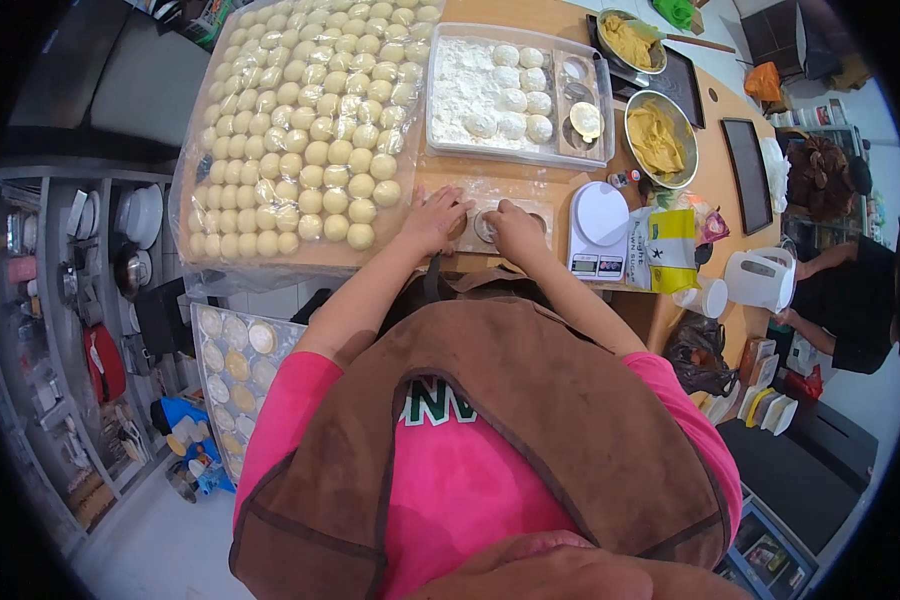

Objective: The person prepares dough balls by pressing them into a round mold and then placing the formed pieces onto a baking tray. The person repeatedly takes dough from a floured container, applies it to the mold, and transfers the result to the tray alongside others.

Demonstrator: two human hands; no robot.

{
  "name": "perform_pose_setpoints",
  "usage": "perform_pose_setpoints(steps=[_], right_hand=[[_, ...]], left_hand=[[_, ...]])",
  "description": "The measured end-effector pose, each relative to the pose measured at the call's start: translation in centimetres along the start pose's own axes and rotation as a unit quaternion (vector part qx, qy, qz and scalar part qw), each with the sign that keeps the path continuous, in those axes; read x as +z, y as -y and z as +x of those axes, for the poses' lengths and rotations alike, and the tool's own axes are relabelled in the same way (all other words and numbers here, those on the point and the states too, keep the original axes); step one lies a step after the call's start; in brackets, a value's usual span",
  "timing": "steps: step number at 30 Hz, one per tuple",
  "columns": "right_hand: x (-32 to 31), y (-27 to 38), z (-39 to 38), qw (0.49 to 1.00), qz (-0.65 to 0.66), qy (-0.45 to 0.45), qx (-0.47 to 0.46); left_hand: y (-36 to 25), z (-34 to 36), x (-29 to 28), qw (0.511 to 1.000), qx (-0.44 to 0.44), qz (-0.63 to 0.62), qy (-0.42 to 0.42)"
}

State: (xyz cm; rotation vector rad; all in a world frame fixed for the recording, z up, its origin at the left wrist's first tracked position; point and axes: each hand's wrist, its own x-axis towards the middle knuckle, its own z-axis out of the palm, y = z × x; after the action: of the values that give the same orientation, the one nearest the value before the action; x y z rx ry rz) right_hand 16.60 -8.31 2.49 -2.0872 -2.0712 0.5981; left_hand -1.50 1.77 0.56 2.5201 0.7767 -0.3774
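Nearest us, we log a brown cloth apron (590,400) over a pink shirt (460,490). At the near edge of the tan wooden table (510,12) lies a pale rectangular wooden mould with round cavities (547,232). Our left hand (433,220) is at its left end, fingers extended and held close together; our right hand (517,235) is over its middle, fingers bent, and we cannot tell whether they pinch anything. Right along that edge we note a white plastic scale with a round platform (600,215). Beyond the mould, a clear rectangular plastic tub (500,155) holds white flour (460,90) and dusted dough balls (513,100). Toward the table's far left corner, pale-yellow dough balls (310,130) fill rows under clear plastic. Near the right edge, beyond the scale, stands a round steel bowl of yellow paste (695,160).
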Motion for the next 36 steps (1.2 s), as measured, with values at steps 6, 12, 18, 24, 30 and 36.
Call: perform_pose_setpoints(steps=[6,12,18,24,30,36], right_hand=[[0.9,0.0,0.4,0.999,-0.04,0.004,0.008],[0.6,0.4,0.4,0.999,-0.04,0.001,0.01],[-0.9,0.4,0.7,0.997,-0.007,0.074,0.038],[-7.1,-1.4,0.4,0.993,0.086,-0.043,0.066],[-3.7,-1.7,-0.4,0.996,0.053,0.016,0.073],[-1.9,0.3,0.0,0.999,0.02,0.041,0.02]], left_hand=[[0.1,0.1,-0.1,1.0,0.0,-0.006,-0.006],[0.0,0.0,-0.1,1.0,0.006,-0.02,-0.015],[0.0,0.3,0.3,1.0,0.002,-0.009,-0.003],[0.1,-0.1,0.4,1.0,-0.012,-0.013,-0.003],[-0.2,0.1,-0.4,1.0,-0.004,0.0,0.003],[-0.1,-0.1,-0.1,1.0,-0.004,-0.007,-0.003]])
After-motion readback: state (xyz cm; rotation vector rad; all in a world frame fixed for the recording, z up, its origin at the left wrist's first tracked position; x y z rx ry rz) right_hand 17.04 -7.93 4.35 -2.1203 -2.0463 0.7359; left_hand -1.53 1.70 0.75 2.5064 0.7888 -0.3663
